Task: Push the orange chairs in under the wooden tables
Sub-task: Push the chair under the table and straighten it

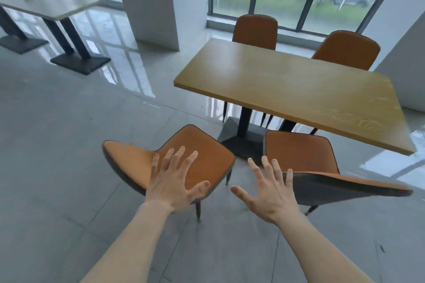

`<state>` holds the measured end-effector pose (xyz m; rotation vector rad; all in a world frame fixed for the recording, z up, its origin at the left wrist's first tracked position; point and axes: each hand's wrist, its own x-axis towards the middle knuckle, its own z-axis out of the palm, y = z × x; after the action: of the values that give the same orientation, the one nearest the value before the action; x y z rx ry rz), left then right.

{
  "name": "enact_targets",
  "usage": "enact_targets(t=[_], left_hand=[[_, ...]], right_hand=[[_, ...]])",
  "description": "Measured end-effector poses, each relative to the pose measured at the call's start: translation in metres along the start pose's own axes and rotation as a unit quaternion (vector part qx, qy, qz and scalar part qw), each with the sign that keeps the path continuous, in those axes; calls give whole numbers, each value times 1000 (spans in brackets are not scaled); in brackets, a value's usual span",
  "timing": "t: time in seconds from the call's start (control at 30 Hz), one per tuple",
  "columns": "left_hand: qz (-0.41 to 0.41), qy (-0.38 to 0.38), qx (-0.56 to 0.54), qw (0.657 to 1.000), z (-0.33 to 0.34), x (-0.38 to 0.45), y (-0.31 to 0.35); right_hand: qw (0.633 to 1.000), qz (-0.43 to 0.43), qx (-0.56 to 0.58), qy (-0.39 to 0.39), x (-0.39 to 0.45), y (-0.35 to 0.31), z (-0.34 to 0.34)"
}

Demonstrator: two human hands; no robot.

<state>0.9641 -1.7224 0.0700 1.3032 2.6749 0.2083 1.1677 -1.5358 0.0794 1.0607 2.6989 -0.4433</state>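
Head view. Left hand [174, 181] flat, fingers spread, holding nothing; it hovers over the seat of the near-left orange padded chair with dark legs [207, 156]; contact cannot be judged. Right hand [266, 193] likewise spread and empty, just left of the backrest of the near-right orange chair [299, 151], not clearly touching. Both chairs stand out from the rectangular wooden table on black pedestal [299, 89], ahead of the hands. Two more orange chairs [255, 30] sit beyond its far edge.

Step, as judged: reach, before any push. Next move calls for taking each backrest and sliding the seats forward under the tabletop, legs clearing the pedestal base.
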Motion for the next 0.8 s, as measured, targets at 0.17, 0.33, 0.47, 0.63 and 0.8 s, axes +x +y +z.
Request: enact_targets(t=[0.17, 0.33, 0.47, 0.63, 0.8], left_hand=[[-34, 16, -6, 999, -34, -18, -112], [-35, 22, -19, 999, -40, -4, -185], [-24, 11, -1, 1000, -42, 23, -235], [14, -28, 11, 999, -40, 63, -291], [65, -56, -2, 996, -33, 100, -323]], right_hand=[[1000, -22, -12, 14, 24, -110, 23], [999, -36, -5, 20, 64, -190, 44], [999, -30, 3, 11, 103, -240, 57], [999, 10, 34, -16, 137, -283, 74], [996, 69, 48, -12, 150, -306, 89]])
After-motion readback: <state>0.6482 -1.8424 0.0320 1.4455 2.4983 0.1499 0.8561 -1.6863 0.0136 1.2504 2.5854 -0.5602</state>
